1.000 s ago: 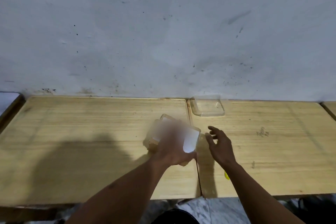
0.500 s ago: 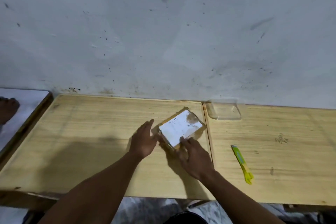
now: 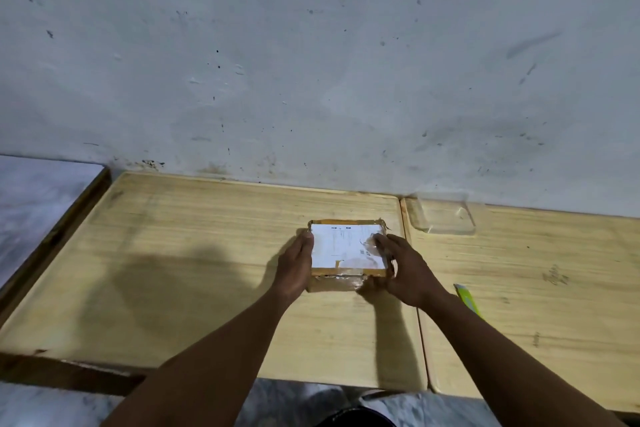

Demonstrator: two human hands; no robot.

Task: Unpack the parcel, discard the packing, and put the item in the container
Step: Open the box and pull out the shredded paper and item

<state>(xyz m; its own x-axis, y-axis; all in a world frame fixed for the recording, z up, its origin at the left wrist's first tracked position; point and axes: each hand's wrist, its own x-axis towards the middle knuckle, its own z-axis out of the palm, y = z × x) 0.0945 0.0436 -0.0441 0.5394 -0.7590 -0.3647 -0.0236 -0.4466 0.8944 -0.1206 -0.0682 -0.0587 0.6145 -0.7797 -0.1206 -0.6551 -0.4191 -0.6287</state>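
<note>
Taped brown parcel (image 3: 348, 250), white label on top

1 parcel (image 3: 347, 250) on show, taped cardboard, 1 white label (image 3: 343, 246) on top. 2 hands in play: left hand (image 3: 294, 265), right hand (image 3: 403, 270), 1 either side of box. 1 clear plastic container (image 3: 440, 215) back by wall. 1 yellow-green cutter (image 3: 467, 298), partly hidden behind right forearm. 2 wooden tabletops (image 3: 194, 253), side by side, 1 seam between.
</note>
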